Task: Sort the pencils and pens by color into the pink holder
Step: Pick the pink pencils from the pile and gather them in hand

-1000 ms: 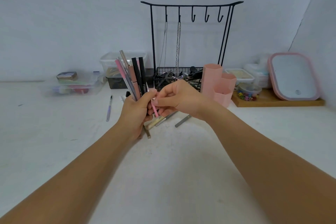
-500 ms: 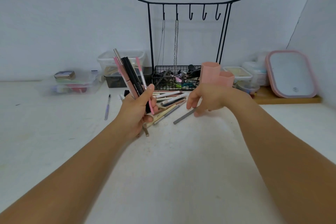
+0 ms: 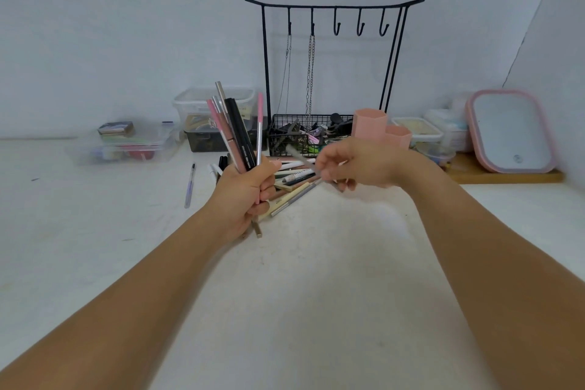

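Standing on the white table behind the right hand, pink holder, left hand gripping an upright bundle of pens, right hand pinching a blurred grey pencil, loose pens lying between the hands.

Left hand gripping upright bundle of pens; right hand pinching blurred grey pencil above loose pile on counter, pink holder behind.
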The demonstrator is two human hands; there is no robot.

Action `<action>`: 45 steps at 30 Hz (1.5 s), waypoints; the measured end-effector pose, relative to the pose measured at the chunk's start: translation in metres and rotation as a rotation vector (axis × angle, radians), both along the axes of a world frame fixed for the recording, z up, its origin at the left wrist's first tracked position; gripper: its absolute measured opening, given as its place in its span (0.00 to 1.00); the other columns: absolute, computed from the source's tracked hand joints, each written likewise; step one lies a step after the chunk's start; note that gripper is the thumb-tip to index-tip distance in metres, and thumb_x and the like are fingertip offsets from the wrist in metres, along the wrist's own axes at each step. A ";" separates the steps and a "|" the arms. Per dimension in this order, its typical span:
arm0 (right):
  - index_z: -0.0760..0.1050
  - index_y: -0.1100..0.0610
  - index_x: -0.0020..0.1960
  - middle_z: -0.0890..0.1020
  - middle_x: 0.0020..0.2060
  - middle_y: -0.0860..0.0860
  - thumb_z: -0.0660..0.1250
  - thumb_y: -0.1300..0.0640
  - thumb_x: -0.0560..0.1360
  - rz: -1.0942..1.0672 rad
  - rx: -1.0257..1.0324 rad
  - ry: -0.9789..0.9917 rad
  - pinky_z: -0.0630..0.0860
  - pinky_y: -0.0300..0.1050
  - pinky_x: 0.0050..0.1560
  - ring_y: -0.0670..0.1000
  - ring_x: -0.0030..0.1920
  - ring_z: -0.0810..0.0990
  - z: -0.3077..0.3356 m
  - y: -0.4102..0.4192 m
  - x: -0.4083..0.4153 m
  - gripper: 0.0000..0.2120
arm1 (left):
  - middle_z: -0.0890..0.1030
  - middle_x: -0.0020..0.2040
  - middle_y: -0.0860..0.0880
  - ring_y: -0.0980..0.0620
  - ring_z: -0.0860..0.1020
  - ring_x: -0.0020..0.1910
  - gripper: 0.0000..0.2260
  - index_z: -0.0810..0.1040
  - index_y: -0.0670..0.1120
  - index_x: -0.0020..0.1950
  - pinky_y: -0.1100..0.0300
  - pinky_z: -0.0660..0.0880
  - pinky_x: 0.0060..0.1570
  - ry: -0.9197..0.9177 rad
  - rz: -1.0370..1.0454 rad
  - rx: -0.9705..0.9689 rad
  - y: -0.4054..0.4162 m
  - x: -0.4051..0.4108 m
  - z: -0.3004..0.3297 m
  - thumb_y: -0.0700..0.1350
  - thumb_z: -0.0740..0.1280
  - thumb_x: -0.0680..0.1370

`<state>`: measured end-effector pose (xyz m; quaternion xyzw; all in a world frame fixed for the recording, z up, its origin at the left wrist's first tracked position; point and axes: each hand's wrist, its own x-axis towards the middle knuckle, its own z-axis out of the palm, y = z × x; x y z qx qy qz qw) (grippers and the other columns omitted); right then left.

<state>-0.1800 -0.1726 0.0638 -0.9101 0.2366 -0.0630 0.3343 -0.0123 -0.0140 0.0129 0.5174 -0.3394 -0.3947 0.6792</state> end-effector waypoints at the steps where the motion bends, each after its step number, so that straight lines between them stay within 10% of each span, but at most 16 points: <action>1: 0.77 0.61 0.53 0.82 0.39 0.57 0.66 0.63 0.80 0.010 0.131 -0.091 0.78 0.40 0.36 0.49 0.35 0.79 0.003 0.005 0.002 0.03 | 0.62 0.31 0.50 0.56 0.61 0.26 0.16 0.66 0.49 0.38 0.67 0.57 0.18 -0.007 -0.006 0.004 0.000 -0.001 0.000 0.41 0.69 0.81; 12: 0.70 0.59 0.54 0.84 0.48 0.64 0.61 0.62 0.83 0.117 0.737 -0.418 0.83 0.41 0.39 0.53 0.38 0.85 0.014 0.036 0.019 0.00 | 0.69 0.29 0.47 0.54 0.67 0.24 0.10 0.77 0.47 0.40 0.66 0.58 0.18 -0.062 -0.053 -0.013 0.004 -0.010 0.005 0.45 0.69 0.81; 33: 0.79 0.62 0.50 0.83 0.37 0.55 0.70 0.65 0.77 0.080 0.587 -0.439 0.81 0.41 0.39 0.50 0.36 0.83 0.011 0.054 0.032 0.02 | 0.71 0.27 0.51 0.57 0.66 0.23 0.14 0.77 0.43 0.42 0.66 0.61 0.19 -0.161 -0.132 -0.036 0.007 -0.008 0.004 0.49 0.77 0.66; 45: 0.83 0.60 0.48 0.84 0.37 0.49 0.73 0.53 0.76 -0.112 0.120 -0.438 0.78 0.37 0.38 0.44 0.36 0.80 0.002 0.041 0.038 0.09 | 0.70 0.30 0.46 0.51 0.68 0.25 0.12 0.74 0.43 0.37 0.64 0.62 0.18 -0.184 0.092 -0.011 0.005 -0.001 0.009 0.43 0.70 0.79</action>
